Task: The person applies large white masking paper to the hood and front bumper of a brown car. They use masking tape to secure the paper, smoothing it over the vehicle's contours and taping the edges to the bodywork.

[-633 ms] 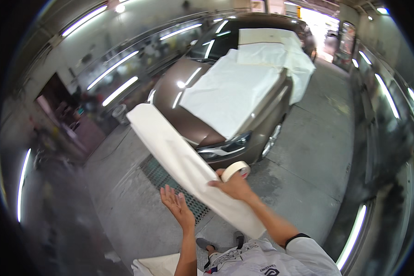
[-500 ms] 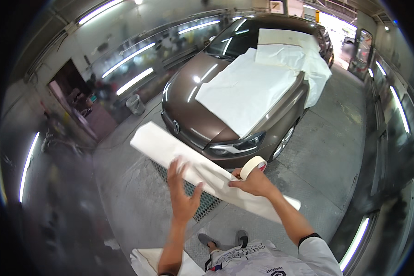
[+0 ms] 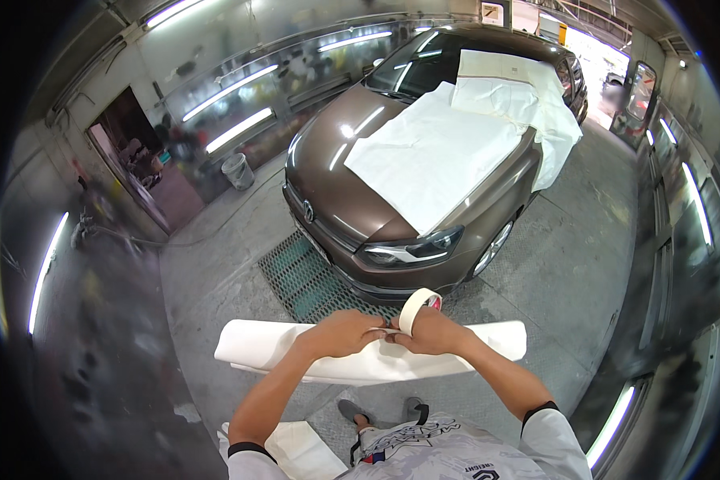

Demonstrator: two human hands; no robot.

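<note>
A long folded sheet of white masking paper (image 3: 256, 340) is stretched crosswise in front of my body. My left hand (image 3: 342, 333) has its fingers closed on the upper edge near the middle. Right beside it, my right hand (image 3: 430, 330) pinches the same edge, so the fingertips of both hands nearly meet. A cream roll of masking tape (image 3: 413, 310) stands up out of my right hand, against its fingers. Whether a strip of tape lies between the fingertips is too small to make out.
Ahead stands a brown car (image 3: 340, 160) with white covering paper (image 3: 432, 152) over part of its hood and fender. A floor grate (image 3: 296, 276) lies under its front. Another white sheet (image 3: 304, 448) is by my feet. A grey bucket (image 3: 238, 171) stands near the left wall.
The paper has swung from slanting to nearly level and come closer to my body. My left hand, open before, has moved right and closed on its edge beside my right hand.
</note>
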